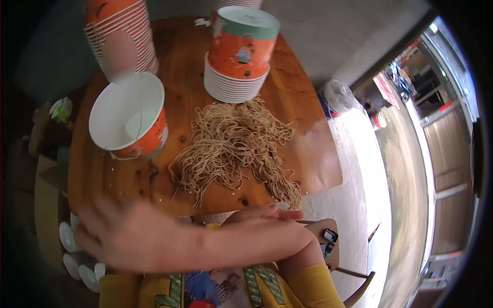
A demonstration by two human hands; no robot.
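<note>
My right arm reaches across my body to the left. My right hand (126, 236) is smeared by motion beside the near left table edge, and its grip cannot be made out. Behind that forearm, partly hidden, my left hand (262, 212) has its visible fingers stretched out flat, close to the near end of a loose pile of thin tan cords (236, 143). Left of the pile, a white-lined orange paper bucket (154, 138) lies tilted, mouth toward me, with a thin cord across it. Beyond the cords stands a stack of upturned orange paper buckets (244, 51), the top one with a green band.
A tall stack of nested buckets (146, 38) rises at the back left of the wooden table (179, 66). White round lids (72, 264) sit low at the left beside a cardboard box (46, 205). A wooden chair (328, 231) holds small dark items. At right is a doorway.
</note>
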